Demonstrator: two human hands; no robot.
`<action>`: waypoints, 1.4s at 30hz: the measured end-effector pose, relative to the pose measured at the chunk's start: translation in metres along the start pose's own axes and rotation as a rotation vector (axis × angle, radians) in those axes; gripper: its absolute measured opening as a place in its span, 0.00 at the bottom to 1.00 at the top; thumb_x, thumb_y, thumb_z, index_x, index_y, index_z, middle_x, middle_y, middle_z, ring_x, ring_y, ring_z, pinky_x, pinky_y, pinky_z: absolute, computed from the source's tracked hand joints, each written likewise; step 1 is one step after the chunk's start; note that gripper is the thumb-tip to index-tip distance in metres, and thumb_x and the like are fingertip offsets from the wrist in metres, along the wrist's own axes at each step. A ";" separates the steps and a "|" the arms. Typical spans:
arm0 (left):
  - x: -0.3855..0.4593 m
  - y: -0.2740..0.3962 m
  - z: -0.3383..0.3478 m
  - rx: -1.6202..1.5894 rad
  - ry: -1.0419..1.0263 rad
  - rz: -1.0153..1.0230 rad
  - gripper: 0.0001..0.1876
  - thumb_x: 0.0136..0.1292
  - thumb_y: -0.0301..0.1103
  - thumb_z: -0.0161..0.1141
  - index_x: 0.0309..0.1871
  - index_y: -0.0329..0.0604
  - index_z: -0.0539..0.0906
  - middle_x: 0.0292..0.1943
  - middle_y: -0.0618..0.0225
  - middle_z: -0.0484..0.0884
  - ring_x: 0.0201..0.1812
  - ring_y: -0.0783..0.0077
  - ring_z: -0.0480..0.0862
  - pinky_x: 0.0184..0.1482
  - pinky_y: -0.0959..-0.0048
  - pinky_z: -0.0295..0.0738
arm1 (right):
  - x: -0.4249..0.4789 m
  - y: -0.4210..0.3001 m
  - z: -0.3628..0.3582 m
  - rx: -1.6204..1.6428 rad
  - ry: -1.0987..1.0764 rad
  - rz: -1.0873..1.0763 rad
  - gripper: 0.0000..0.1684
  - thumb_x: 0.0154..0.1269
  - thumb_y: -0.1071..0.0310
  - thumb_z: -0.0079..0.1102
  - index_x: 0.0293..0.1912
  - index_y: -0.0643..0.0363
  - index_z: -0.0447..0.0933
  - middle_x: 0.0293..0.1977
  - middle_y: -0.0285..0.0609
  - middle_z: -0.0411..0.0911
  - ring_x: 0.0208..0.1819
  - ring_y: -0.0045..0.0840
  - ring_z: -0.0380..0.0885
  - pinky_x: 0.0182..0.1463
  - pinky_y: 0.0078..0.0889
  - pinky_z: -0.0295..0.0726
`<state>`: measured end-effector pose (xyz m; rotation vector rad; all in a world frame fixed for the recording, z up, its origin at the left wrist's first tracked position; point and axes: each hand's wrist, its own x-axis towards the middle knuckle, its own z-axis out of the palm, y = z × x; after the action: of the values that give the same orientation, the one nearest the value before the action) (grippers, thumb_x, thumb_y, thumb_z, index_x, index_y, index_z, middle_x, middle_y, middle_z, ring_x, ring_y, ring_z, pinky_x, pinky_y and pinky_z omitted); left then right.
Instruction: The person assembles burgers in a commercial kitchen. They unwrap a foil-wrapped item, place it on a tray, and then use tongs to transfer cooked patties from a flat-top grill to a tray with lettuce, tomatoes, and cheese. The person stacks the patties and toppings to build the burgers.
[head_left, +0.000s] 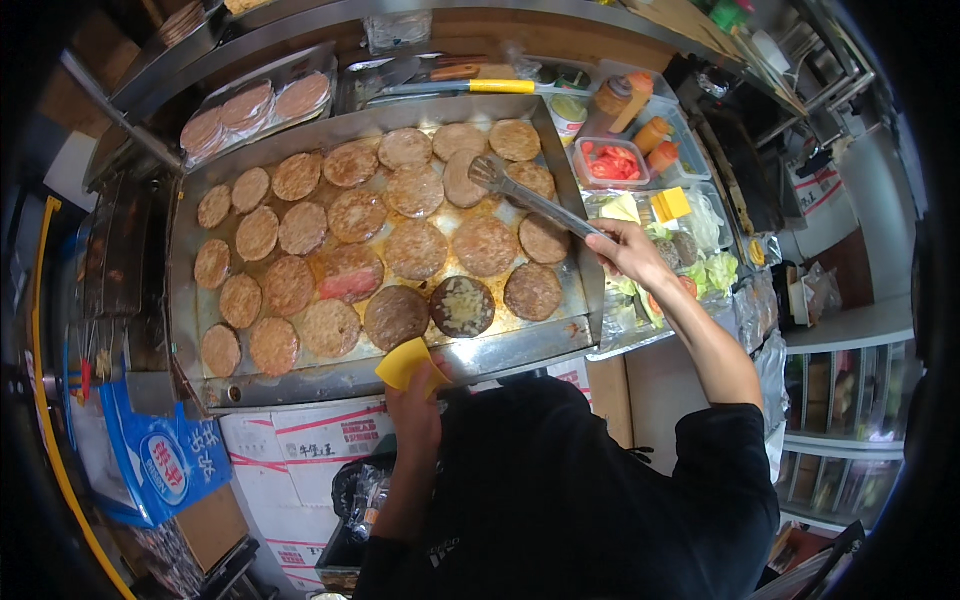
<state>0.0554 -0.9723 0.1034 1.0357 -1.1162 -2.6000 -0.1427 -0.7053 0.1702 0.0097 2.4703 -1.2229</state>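
Note:
My left hand (418, 405) holds a yellow cheese slice (405, 365) at the griddle's front edge, just below a dark browned patty (397, 318). My right hand (624, 251) grips metal tongs (551, 208), whose head lies over a pale brown patty (465, 180) at the back right of the griddle. Rows of patties cover the flat steel griddle (300, 384). One dark patty (462, 307) near the front bears chopped pale bits, perhaps onion. Another patty (351, 274) has a red, raw-looking part along its front side.
A foil-lined tray of raw patties (247, 105) stands behind the griddle. At the right are a tub of sliced tomatoes (611, 163), sauce bottles (651, 135), cheese slices (670, 204) and lettuce (721, 271). A yellow-handled tool (501, 86) lies along the back.

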 end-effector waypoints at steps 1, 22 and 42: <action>-0.001 0.000 -0.002 -0.009 0.013 -0.002 0.13 0.61 0.27 0.54 0.48 0.35 0.70 0.38 0.58 0.78 0.38 0.66 0.79 0.41 0.71 0.76 | -0.005 -0.002 0.000 -0.265 0.131 -0.221 0.15 0.64 0.61 0.53 0.45 0.61 0.74 0.17 0.36 0.71 0.13 0.18 0.65 0.16 0.18 0.67; -0.007 0.000 -0.020 -0.016 -0.041 0.086 0.12 0.61 0.32 0.56 0.46 0.41 0.72 0.36 0.66 0.80 0.36 0.73 0.80 0.32 0.77 0.72 | 0.020 -0.065 0.036 -0.737 -0.011 -0.292 0.27 0.57 0.54 0.57 0.50 0.63 0.73 0.37 0.60 0.77 0.42 0.48 0.76 0.47 0.43 0.73; -0.017 -0.085 -0.072 -0.043 0.451 0.148 0.11 0.57 0.27 0.62 0.41 0.39 0.74 0.28 0.70 0.76 0.27 0.77 0.77 0.29 0.81 0.72 | -0.016 -0.022 0.050 0.299 -0.329 -0.226 0.30 0.59 0.52 0.58 0.55 0.61 0.68 0.24 0.31 0.73 0.20 0.09 0.66 0.24 0.12 0.65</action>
<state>0.1265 -0.9480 0.0191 1.3789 -0.9753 -2.1161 -0.1145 -0.7546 0.1649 -0.3696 2.0309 -1.5398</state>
